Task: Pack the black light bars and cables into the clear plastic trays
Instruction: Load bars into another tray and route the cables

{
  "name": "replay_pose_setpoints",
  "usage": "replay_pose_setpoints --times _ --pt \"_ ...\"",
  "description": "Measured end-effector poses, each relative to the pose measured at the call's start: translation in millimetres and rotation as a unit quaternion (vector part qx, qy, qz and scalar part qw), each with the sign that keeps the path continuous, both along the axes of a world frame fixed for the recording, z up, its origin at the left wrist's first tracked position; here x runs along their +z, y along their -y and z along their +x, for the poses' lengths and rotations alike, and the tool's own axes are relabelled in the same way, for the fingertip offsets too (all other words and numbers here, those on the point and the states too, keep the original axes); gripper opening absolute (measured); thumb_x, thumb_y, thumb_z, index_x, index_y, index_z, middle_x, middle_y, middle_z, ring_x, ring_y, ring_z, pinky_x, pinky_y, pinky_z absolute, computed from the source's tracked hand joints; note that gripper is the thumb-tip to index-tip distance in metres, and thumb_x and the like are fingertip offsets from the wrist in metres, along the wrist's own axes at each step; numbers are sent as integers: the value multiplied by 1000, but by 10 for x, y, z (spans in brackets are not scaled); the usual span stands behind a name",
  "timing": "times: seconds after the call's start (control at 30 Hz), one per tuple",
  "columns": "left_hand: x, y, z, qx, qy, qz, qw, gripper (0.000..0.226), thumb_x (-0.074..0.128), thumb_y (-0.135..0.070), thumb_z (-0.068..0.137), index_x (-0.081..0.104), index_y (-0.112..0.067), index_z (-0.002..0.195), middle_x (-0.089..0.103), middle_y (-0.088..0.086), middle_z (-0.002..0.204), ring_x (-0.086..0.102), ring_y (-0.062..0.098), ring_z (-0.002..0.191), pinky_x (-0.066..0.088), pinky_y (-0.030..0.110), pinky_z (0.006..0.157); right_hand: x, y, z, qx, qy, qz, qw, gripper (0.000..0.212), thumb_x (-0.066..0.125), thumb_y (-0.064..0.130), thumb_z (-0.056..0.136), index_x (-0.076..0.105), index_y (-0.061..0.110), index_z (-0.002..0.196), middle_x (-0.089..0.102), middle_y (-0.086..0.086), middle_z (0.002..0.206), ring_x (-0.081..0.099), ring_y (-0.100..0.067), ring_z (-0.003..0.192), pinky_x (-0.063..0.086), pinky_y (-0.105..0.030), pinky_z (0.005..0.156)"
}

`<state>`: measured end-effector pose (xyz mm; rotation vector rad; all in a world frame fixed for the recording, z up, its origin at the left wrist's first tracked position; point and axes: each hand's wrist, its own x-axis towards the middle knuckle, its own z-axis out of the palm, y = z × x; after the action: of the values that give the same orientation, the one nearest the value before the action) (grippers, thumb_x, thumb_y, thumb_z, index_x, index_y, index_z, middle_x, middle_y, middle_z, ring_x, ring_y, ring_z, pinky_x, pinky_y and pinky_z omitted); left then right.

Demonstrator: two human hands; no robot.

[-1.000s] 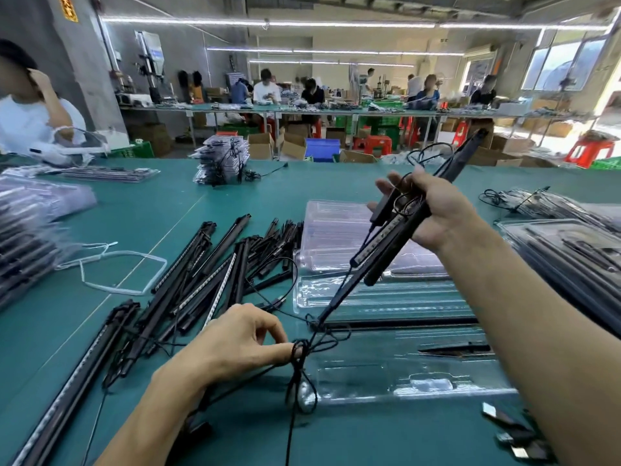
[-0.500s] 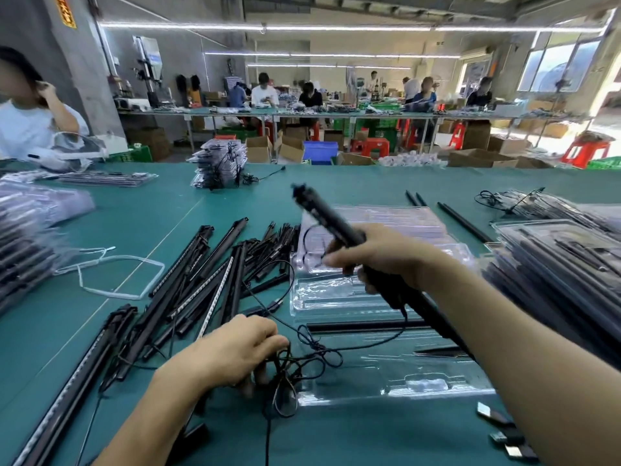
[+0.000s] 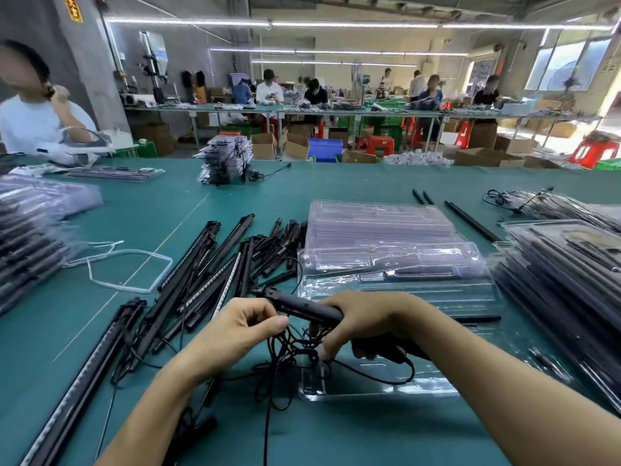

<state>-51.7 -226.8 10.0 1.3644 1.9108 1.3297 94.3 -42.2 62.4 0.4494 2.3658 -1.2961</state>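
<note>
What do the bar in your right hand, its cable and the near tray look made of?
The light bar: likely matte black plastic or coated metal; dull, little glare. The cable: thin black rubbery sheath; it loops limply. The tray: thin clear moulded plastic, glossy; table shows through, highlights glint.

Loose light bars [image 3: 215, 274] left of empty trays [image 3: 379, 230]; packed trays [image 3: 571, 264] stacked right.

- The light bars [image 3: 215, 264] and cables [image 3: 289, 351] are black.
- The table [image 3: 336, 186] is teal green.
- The trays [image 3: 379, 227] are clear.
- The stools [image 3: 593, 153] are red.
- A crate [image 3: 325, 149] is blue.
</note>
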Motion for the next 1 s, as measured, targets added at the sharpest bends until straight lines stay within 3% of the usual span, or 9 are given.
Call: replay_pose_setpoints --times 0.1,0.3,0.43,0.5,0.57,0.67,0.77,0.87,1.0 --pt "-9 -20 22 4 29 18 999 12 70 -26 88 69 -20 78 53 -2 66 44 9 61 36 16 56 -32 -15 56 -5 4 -38 999 34 76 10 82 48 16 100 64 8 62 54 -10 46 47 -24 45" --pt "-8 -10 25 42 55 40 997 16 71 3 86 70 -13 87 58 13 76 50 21 70 45 20 63 -72 -47 142 0 -5 -69 998 30 77 6 80 51 14 92 66 1 66 51 -10 47 47 -22 45" --pt "92 19 23 59 50 -31 997 16 76 -7 84 74 -18 95 70 16 88 66 27 83 53 22 78 -24 -100 112 -73 -50 -40 995 18 74 11 83 57 9 87 67 -2 66 49 -14 47 45 -23 46" --pt "143 29 31 59 1 -88 994 5 78 -22 84 76 -22 89 74 1 81 68 14 78 52 18 73 32 -118 106 -92 -67 -40 993 14 74 10 83 61 5 86 67 -3 64 51 -13 45 45 -22 44" --pt "186 35 25 58 -49 -129 989 18 78 -40 82 76 -23 79 72 -5 73 63 7 65 48 20 62 80 -109 103 -80 -68 -46 993 12 73 9 83 62 4 85 67 -2 63 52 -11 44 46 -21 44" --pt "215 30 18 43 -19 -129 990 30 78 -54 75 74 -25 75 66 -5 66 55 2 59 40 22 60 100 -28 95 -24 -33 -51 998 11 72 7 83 62 9 79 66 0 60 52 -9 44 45 -19 43" --pt "199 24 40 20 59 -98 993 36 86 -45 66 69 -15 78 69 0 73 62 9 70 46 28 73 52 69 69 3 -3 -56 998 13 71 7 83 62 10 75 65 0 58 53 -10 44 46 -19 43" --pt "182 48 52 -5 71 -86 994 49 85 -37 62 59 -7 92 56 0 72 53 11 68 44 25 64 2 123 45 -8 -13 -71 997 12 71 7 84 61 8 78 65 -1 60 52 -12 46 48 -22 45" --pt "187 70 40 -21 18 -115 993 31 80 -23 74 58 -13 93 46 -8 66 44 6 62 40 22 60 -43 139 7 -47 -32 -55 997 12 71 10 86 60 6 82 68 -2 66 53 -14 48 49 -24 48"
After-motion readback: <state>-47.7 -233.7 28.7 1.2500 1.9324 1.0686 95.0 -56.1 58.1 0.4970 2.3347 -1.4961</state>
